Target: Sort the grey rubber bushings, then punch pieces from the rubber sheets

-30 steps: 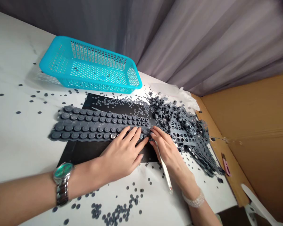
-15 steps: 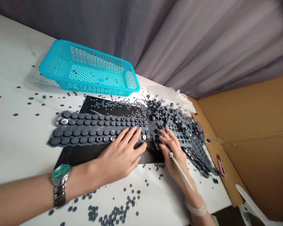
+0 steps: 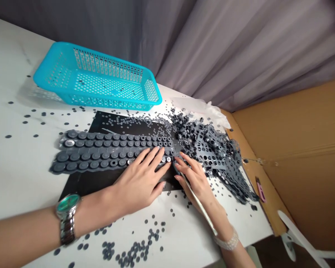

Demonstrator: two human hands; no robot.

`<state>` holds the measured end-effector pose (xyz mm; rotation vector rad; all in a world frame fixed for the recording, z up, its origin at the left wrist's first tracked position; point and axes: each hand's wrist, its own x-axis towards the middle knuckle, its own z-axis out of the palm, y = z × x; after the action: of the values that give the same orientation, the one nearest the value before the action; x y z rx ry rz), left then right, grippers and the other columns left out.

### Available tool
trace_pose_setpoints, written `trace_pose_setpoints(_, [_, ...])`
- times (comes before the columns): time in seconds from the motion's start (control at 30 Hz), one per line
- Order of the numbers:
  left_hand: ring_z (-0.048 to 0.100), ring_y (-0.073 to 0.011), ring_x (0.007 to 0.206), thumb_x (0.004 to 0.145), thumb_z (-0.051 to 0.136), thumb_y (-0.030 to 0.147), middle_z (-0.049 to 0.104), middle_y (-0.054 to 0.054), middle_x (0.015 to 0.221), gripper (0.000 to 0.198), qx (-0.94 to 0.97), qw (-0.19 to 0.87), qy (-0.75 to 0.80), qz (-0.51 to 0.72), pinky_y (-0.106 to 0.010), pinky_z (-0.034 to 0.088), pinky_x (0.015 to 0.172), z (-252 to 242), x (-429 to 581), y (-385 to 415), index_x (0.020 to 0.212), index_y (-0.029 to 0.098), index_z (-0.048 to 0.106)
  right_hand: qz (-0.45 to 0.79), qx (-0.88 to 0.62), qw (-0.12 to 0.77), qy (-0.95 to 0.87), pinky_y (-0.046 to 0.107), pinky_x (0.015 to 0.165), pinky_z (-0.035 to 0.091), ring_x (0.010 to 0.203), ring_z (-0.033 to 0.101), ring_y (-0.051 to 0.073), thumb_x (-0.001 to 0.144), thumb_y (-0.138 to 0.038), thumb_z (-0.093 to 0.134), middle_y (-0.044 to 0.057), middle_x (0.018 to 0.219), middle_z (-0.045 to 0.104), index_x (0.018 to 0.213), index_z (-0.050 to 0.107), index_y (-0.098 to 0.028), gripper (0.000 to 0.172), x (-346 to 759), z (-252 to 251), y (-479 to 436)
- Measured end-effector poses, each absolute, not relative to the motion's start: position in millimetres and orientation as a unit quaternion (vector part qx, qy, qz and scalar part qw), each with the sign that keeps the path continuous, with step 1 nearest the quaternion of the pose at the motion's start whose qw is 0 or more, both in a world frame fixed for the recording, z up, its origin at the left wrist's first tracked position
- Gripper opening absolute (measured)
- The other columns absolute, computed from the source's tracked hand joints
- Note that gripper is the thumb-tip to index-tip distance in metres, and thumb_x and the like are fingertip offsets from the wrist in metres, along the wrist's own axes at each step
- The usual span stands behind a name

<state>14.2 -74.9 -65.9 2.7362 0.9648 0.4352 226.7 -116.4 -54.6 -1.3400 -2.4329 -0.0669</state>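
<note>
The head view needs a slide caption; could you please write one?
Left hand presses grey rubber button strips on a black mat; right hand holds a white pick beside punched rubber scrap.

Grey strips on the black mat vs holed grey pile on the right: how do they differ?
The grey rubber strips lie flat in ordered rows on the black mat; the holed sheet pile is a loose tangled heap. The strips show rows of round buttons; the pile is mostly open holes. The left hand rests on the strips; the right hand, holding a white stylus, is beside the pile. Both are dark grey.
</note>
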Motion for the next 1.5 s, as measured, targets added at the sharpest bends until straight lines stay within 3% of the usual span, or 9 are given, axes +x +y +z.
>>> trace_pose_setpoints(0.23, [0.026, -0.031, 0.139, 0.093, 0.037, 0.038, 0.031, -0.017, 0.15, 0.048, 0.927, 0.1, 0.325, 0.155, -0.048, 0.021, 0.113, -67.4, 15.2, -77.1, 0.135, 0.018, 0.048, -0.042, -0.505, 0.141, -0.85, 0.051, 0.1, 0.043, 0.133, 0.041, 0.028, 0.093, -0.014, 0.047, 0.019, 0.12, 0.062, 0.116, 0.049, -0.016, 0.023, 217.1, -57.6, -113.7])
trace_pose_setpoints(0.5, [0.023, -0.0309, 0.14, 0.092, 0.039, 0.037, 0.03, -0.018, 0.151, 0.048, 0.927, 0.109, 0.324, 0.154, -0.049, 0.021, 0.113, -67.2, 14.3, -77.8, 0.136, 0.019, 0.047, -0.098, -0.645, 0.248, -0.716, 0.057, 0.102, 0.039, 0.138, 0.03, 0.03, 0.095, -0.021, 0.045, 0.019, 0.128, 0.056, 0.115, 0.05, -0.017, 0.022, 232.0, -58.2, -113.9])
trace_pose_setpoints(0.67, [0.025, -0.0331, 0.139, 0.092, 0.039, 0.039, 0.034, -0.021, 0.148, 0.05, 0.929, 0.079, 0.318, 0.171, -0.049, 0.021, 0.113, -69.2, 12.9, -81.2, 0.135, 0.015, 0.049, -0.048, -0.597, 0.238, -0.765, 0.052, 0.104, 0.04, 0.139, 0.031, 0.029, 0.094, -0.021, 0.045, 0.017, 0.137, 0.05, 0.109, 0.054, -0.018, 0.018, 225.8, -55.1, -113.5])
trace_pose_setpoints(0.83, [0.031, -0.0334, 0.136, 0.092, 0.038, 0.039, 0.039, -0.023, 0.144, 0.051, 0.927, 0.056, 0.324, 0.181, -0.047, 0.024, 0.113, -72.1, 13.7, -83.2, 0.132, 0.01, 0.052, -0.043, -0.467, 0.203, -0.86, 0.049, 0.103, 0.042, 0.133, 0.042, 0.027, 0.092, -0.016, 0.049, 0.016, 0.121, 0.064, 0.109, 0.054, -0.017, 0.018, 213.6, -50.8, -100.0])
trace_pose_setpoints(1.0, [0.033, -0.033, 0.136, 0.092, 0.037, 0.039, 0.039, -0.022, 0.144, 0.049, 0.927, 0.051, 0.324, 0.18, -0.047, 0.025, 0.113, -71.6, 14.7, -82.0, 0.126, 0.009, 0.057, -0.046, -0.456, 0.187, -0.869, 0.05, 0.101, 0.043, 0.128, 0.048, 0.027, 0.092, -0.015, 0.049, 0.015, 0.117, 0.067, 0.109, 0.055, -0.016, 0.018, 209.2, -52.6, -94.0])
trace_pose_setpoints(1.33, [0.036, -0.0343, 0.134, 0.092, 0.038, 0.039, 0.042, -0.023, 0.142, 0.047, 0.93, 0.035, 0.318, 0.179, -0.047, 0.024, 0.112, -71.6, 15.4, -83.5, 0.12, 0.009, 0.061, -0.044, -0.45, 0.132, -0.882, 0.05, 0.103, 0.042, 0.134, 0.039, 0.028, 0.093, -0.017, 0.048, 0.017, 0.12, 0.063, 0.109, 0.053, -0.014, 0.017, 208.5, -49.9, -90.5])
trace_pose_setpoints(1.5, [0.037, -0.0347, 0.133, 0.092, 0.039, 0.041, 0.042, -0.023, 0.142, 0.05, 0.93, 0.033, 0.322, 0.172, -0.048, 0.024, 0.112, -70.8, 15.0, -82.9, 0.127, 0.009, 0.056, -0.061, -0.466, 0.134, -0.872, 0.05, 0.103, 0.041, 0.136, 0.035, 0.028, 0.094, -0.018, 0.046, 0.02, 0.12, 0.062, 0.111, 0.052, -0.013, 0.018, 211.7, -45.7, -81.0])
